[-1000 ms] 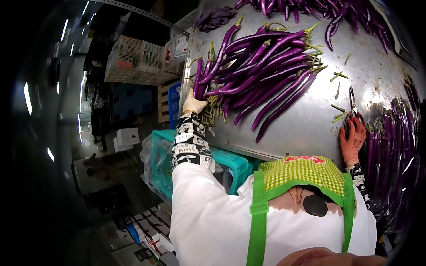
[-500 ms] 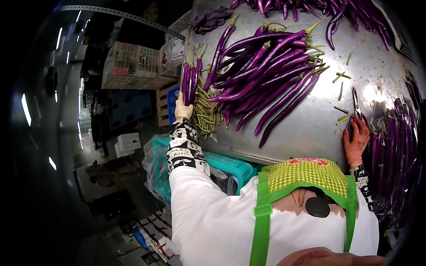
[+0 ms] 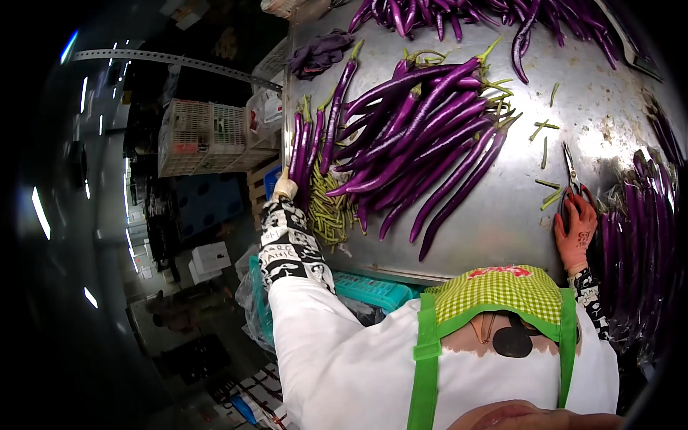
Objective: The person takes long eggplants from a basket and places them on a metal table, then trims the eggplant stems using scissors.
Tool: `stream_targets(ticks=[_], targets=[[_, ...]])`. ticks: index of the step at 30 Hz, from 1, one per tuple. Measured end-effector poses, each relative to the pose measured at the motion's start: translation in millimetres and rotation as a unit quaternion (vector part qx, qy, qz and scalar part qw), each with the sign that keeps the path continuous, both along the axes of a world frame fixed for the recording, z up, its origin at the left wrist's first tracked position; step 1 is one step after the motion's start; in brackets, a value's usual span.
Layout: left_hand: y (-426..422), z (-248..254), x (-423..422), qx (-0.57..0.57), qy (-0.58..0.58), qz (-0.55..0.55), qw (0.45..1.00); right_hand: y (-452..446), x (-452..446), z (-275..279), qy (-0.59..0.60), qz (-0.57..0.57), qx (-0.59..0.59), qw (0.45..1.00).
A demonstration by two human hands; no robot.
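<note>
- The main pile of eggplants [image 3: 416,143] lies on the metal table [image 3: 502,215], stem ends fanned towards one and two o'clock, dark tips towards seven and eight; the clock directions that follow are taken from the middle of this pile.
- The left hand [image 3: 285,188], in a pale glove, is between eight and nine o'clock, near the table's edge. Its thumb is by the lower ends of three slim eggplants [image 3: 302,154]; the other fingers are hidden, so one cannot tell whether they press together or pinch anything.
- Those three lie side by side, stems towards twelve o'clock, with a lone eggplant [image 3: 338,111] between them and the main pile.
- The right hand [image 3: 575,228], in a red-orange glove, is at four o'clock, fingers curled around the handles of the scissors [image 3: 571,172], whose blades point to twelve.
- Loose cut stems [image 3: 545,152] lie at three o'clock, just beside the blades.
- A heap of green stems [image 3: 330,215] is at eight o'clock, just beside the left hand.
- Eggplants in clear wrapping [image 3: 638,229] lie at four o'clock, beyond the right hand.
- More eggplants [image 3: 444,11] cover the far side, from twelve to one o'clock.
- A crumpled purple cloth [image 3: 320,54] is at ten o'clock.
- Below the table, a teal crate [image 3: 373,289] shows at seven o'clock; pale crates [image 3: 208,136] stand at nine.
</note>
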State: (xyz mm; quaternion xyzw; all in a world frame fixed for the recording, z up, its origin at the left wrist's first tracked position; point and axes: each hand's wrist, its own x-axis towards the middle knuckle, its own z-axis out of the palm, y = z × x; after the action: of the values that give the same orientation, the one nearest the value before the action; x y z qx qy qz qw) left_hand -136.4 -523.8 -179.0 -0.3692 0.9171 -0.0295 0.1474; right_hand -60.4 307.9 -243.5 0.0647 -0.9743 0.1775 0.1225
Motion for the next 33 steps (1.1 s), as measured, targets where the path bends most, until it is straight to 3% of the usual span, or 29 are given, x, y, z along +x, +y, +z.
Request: stream_targets(ticks=[3,5,6,8,12,14,16,17,18,21,23,26,29,30,33], targets=[[57.0,42.7,-43.8,-0.105,0.0,0.02,0.994,-0.7,1.2,-1.7,-0.008,-0.001,0.007,1.0],[76.8,53.3,-74.3,-0.121,0.09,-0.032,0.988,0.5,0.1,-0.3,-0.009,0.001,0.006,1.0],[83.8,52.8,-92.5,-0.076,0.145,-0.068,0.984,-0.1,-0.6,1.7,-0.006,0.003,0.0,1.0],[94.8,38.5,-127.3,0.137,0.225,-0.097,0.96,-0.5,0.4,4.4,-0.009,0.002,-0.003,1.0],[167.2,25.1,-173.3,0.165,0.147,-0.092,0.971,-2.9,-0.8,6.6,-0.019,-0.003,0.0,1.0],[141.4,-23.2,-188.3,0.138,0.124,-0.119,0.975,-1.6,-0.1,6.3,-0.022,-0.004,-0.006,1.0],[180.1,9.8,-178.1,0.242,0.151,-0.053,0.957,-0.1,-0.3,3.6,-0.023,-0.002,-0.016,1.0],[164.4,-6.9,-181.3,0.231,0.199,-0.059,0.95,0.7,-0.4,3.5,-0.018,-0.001,-0.014,1.0],[160.7,-8.3,-182.5,0.291,0.237,-0.01,0.927,0.5,-0.5,3.6,-0.014,0.0,-0.014,1.0],[143.2,19.8,-172.0,0.438,0.31,0.002,0.844,-0.3,-0.2,2.8,-0.008,-0.003,-0.017,1.0],[150.2,64.9,-154.3,0.531,0.304,0.027,0.791,0.4,-1.2,2.4,-0.009,-0.002,-0.016,1.0],[158.2,114.8,-123.1,0.691,0.281,0.023,0.665,1.3,-2.3,3.1,-0.011,0.004,-0.017,1.0],[200.8,147.3,-86.0,0.799,0.277,0.005,0.534,1.2,-2.3,-0.9,-0.006,0.003,-0.015,1.0],[221.2,156.6,-72.8,0.796,0.299,0.012,0.527,2.3,-1.6,-1.2,-0.006,0.003,-0.014,1.0],[261.3,169.0,-40.0,0.857,0.282,0.036,0.431,2.2,-0.6,-0.5,-0.001,0.002,-0.015,1.0]])
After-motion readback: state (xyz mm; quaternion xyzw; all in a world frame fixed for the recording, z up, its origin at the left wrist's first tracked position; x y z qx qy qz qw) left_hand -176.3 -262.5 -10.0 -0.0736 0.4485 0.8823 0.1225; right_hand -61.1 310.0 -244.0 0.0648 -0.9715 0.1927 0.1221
